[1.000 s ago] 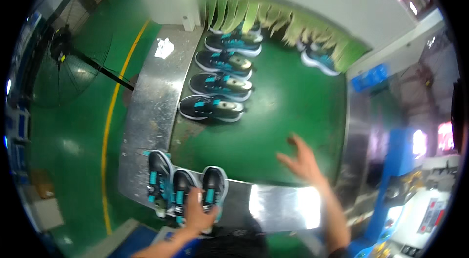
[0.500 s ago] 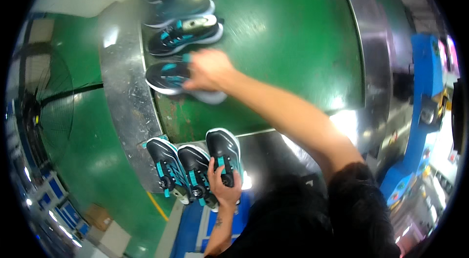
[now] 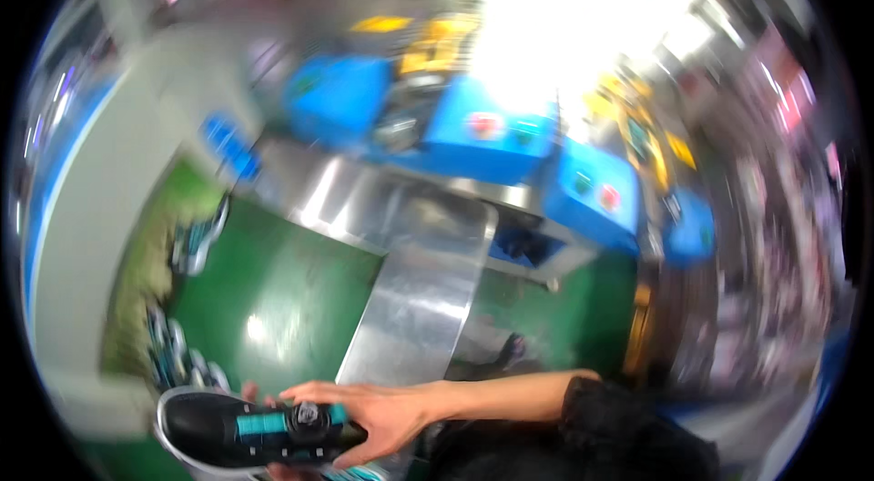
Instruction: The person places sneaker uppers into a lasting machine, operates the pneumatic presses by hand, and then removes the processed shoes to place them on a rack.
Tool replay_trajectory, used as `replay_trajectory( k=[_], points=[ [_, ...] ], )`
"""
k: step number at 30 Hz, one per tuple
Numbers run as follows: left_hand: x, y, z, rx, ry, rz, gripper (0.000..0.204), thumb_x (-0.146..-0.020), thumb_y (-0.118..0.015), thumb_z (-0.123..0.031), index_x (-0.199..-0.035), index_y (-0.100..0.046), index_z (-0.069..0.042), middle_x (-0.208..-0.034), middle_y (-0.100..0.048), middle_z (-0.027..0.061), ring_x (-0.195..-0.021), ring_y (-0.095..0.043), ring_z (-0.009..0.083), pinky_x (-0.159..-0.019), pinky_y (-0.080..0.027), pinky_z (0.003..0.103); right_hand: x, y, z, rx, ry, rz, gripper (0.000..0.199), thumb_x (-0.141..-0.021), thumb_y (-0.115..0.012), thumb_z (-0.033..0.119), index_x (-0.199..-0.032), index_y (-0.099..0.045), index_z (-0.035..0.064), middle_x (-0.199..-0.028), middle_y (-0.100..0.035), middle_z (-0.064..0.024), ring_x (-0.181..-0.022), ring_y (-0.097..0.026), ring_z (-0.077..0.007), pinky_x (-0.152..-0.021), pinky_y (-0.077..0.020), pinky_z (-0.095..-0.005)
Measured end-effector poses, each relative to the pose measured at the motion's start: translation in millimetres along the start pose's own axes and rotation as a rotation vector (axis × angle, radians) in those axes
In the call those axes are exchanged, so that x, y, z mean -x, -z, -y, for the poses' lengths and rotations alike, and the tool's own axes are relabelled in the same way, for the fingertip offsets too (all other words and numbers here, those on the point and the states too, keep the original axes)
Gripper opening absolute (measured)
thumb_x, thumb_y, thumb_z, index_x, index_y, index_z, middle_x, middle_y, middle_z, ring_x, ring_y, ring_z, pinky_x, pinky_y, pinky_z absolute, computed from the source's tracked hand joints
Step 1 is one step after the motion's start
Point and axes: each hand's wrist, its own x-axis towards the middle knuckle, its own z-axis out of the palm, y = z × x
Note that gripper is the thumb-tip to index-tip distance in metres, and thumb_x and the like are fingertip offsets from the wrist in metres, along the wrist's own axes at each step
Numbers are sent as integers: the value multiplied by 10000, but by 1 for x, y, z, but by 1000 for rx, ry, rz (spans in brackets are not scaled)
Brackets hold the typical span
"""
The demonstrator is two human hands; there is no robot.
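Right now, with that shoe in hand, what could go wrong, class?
Drop: the right hand grips the black shoe toward its heel end, so a loosened grip might let it fall.
Bump: in this view its toe lies near other shoes beside the green fringe; a swing could knock them, though depth is unclear.
Twist: the hand is close to the round dial and might turn it.
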Motion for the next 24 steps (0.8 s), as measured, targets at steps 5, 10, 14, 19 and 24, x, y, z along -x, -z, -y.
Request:
replay_trajectory(
  k=[5,10,14,19,24],
  points=[
    [32,-181,61,-180,302,411,706,-780,-647,-274,-1347,-325,-2,-1271,-455,181,-1141,-491,284,-988,-394,426,168,156,91,-161,-274,-359,597,-820,-684,194,-1331,-410,49,-1247,-480,-100,-1142,-462,-196,-977,-370,-329],
    [132,-383,118,169,537,666,612,-858,-548,-89,-1392,-268,14,-1384,-385,196,-1267,-424,314,-1069,-337,416,388,201,186,-633,-320,-1206,542,-829,-642,202,-1288,-446,-10,-1126,-591,-119,-1024,-584,-192,-885,-469,-317],
    [122,-536,148,-87,283,1066,701,-844,-608,-22,-1419,-207,-22,-1431,-345,186,-1328,-355,314,-1090,-312,413,525,252,261,-180,-117,-1749,495,-736,-658,268,-1141,-558,2,-1048,-620,-92,-903,-606,-185,-804,-472,-303],
    [83,-783,308,-565,271,1145,716,-806,-691,-129,-1346,-252,36,-1281,-491,214,-1164,-513,281,-939,-447,378,618,262,314,-126,121,-2038,700,-711,-650,184,-1329,-380,-6,-1121,-568,-134,-1001,-572,-244,-880,-466,-351],
    [60,-912,470,-1079,-60,958,945,-757,-697,-358,-1362,-167,140,-1205,-472,328,-1110,-507,409,-941,-429,405,638,250,304,-389,-268,-2273,635,-740,-662,150,-1316,-416,40,-1062,-587,-81,-910,-593,-206,-795,-487,-324]
  ],
)
